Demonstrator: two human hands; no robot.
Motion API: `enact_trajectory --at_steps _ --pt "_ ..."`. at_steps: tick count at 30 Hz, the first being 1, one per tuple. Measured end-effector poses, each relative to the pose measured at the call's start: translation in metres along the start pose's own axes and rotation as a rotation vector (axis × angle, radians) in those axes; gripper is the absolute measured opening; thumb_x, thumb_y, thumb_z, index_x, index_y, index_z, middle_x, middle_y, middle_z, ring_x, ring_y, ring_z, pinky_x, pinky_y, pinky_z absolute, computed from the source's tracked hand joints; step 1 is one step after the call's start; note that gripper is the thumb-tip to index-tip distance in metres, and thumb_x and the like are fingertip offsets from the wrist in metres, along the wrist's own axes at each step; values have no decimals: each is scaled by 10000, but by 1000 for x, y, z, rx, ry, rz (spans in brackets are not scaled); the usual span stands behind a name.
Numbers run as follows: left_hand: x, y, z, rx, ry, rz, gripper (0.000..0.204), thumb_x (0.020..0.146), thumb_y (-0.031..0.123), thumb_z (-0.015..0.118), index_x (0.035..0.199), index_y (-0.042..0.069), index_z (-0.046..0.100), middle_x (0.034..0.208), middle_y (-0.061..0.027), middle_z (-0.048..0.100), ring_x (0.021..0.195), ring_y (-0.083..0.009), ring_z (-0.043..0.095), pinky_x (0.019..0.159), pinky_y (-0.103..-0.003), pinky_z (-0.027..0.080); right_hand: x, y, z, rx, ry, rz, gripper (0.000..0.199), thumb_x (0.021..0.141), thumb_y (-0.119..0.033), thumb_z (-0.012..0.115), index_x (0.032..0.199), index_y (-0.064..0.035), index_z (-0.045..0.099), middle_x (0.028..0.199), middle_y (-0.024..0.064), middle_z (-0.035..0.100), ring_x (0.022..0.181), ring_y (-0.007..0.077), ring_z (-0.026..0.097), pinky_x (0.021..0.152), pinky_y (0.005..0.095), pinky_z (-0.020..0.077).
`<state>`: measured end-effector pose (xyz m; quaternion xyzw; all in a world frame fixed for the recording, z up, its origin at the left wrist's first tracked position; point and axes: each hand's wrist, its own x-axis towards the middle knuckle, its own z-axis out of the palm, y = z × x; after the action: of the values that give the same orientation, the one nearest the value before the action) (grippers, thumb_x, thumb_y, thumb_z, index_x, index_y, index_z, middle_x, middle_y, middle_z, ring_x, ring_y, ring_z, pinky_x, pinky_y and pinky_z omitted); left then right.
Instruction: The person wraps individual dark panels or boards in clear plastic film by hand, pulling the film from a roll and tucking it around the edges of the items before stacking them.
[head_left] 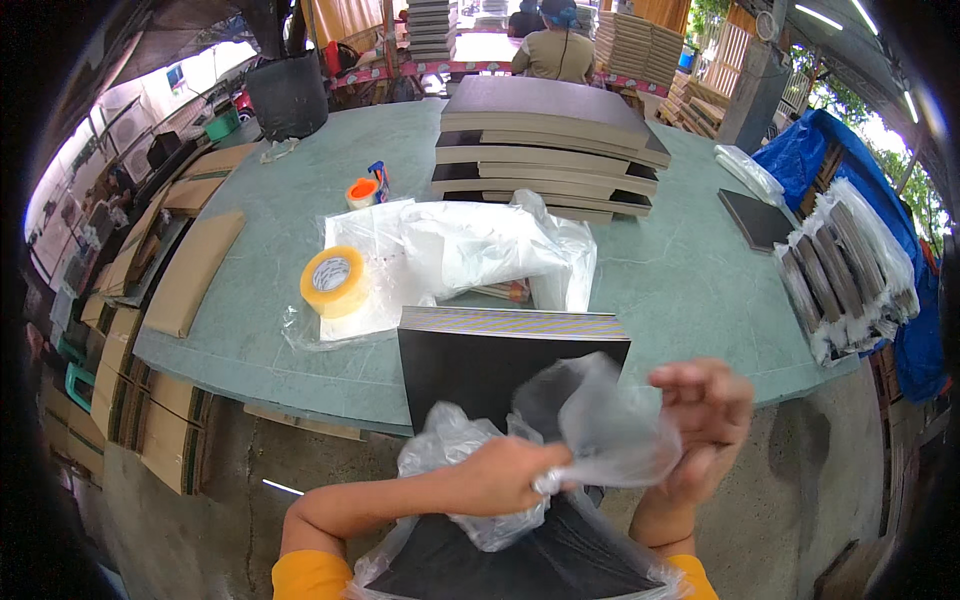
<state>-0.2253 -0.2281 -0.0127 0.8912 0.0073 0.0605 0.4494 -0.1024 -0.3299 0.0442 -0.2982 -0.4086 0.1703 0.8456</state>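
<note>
Here's the clear plastic, ballooning rightward and away from your left grip, its long axis seeming to run toward your right grip; the left is nearer, clenched on a gathered end. It's thin, see-through, crinkled. Your right's fingers stand loosely apart, blurred, contact impossible to tell. Just beyond your left grip stands a black-faced stack; farther, leftward, a tape roll on the worktop.
</note>
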Motion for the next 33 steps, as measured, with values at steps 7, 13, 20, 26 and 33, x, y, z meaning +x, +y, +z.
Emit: enact_trajectory --at_steps 7,13,20,26,33 --pt "2 -13 -35 -289 172 -25 163 821 178 528 801 18 549 665 -50 542 561 -110 496 517 -257 398 -6 23 -64 113 -58 892 223 734 -247 596 857 -61 592 786 106 612 803 231 590 711 323 471" --pt "-8 -3 -67 -799 -148 -24 190 836 162 514 836 -12 591 750 -86 593 692 -155 569 668 -288 459 -23 8 -46 83 -707 974 289 769 -244 576 855 32 567 718 113 587 647 178 566 562 290 448" --pt "-17 -6 -80 -661 -443 222 213 794 147 552 887 -42 585 758 -147 604 703 -190 588 657 -308 463 -29 40 -67 -505 -1576 839 238 810 -217 489 884 -12 584 844 162 593 801 270 577 709 385 450" --pt "-41 -30 -50 711 -314 -214 108 688 114 549 741 21 538 700 -136 579 683 -281 593 544 -359 464 -11 -19 -64 -1792 -1507 96 219 717 -170 487 879 -79 604 828 162 591 885 300 541 968 522 236" --pt "-38 -12 -16 661 -479 -86 195 718 174 502 863 44 514 687 -126 579 624 -262 600 493 -364 476 -14 22 -99 -2216 -1349 -40 270 729 -186 478 935 -73 610 1068 122 544 1063 246 468 1039 486 81"
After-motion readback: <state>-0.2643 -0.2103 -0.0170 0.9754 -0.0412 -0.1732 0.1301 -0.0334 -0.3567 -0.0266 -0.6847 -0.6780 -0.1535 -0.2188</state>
